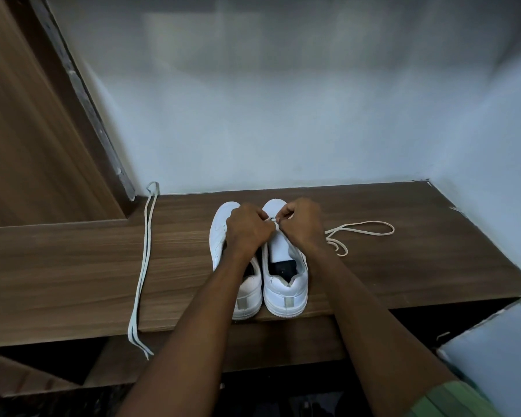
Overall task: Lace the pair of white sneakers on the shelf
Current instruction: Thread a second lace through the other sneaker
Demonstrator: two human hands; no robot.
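On the shelf [403,251], two sneakers stand side by side, heels at its front edge, toes toward the wall. Over the right sneaker [285,284], left hand [247,228] and right hand [301,224] pinch a lace [360,228] trailing rightward. Well left of the left sneaker [223,227], a spare lace [143,266] lies lengthwise, overhanging the edge.

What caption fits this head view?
Both hands, left hand and right hand, thread a lace into the right sneaker; spare lace lies left.

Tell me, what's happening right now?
Both hands pinching lace at right sneaker. Left sneaker unlaced; spare lace on shelf. Nothing blocking.
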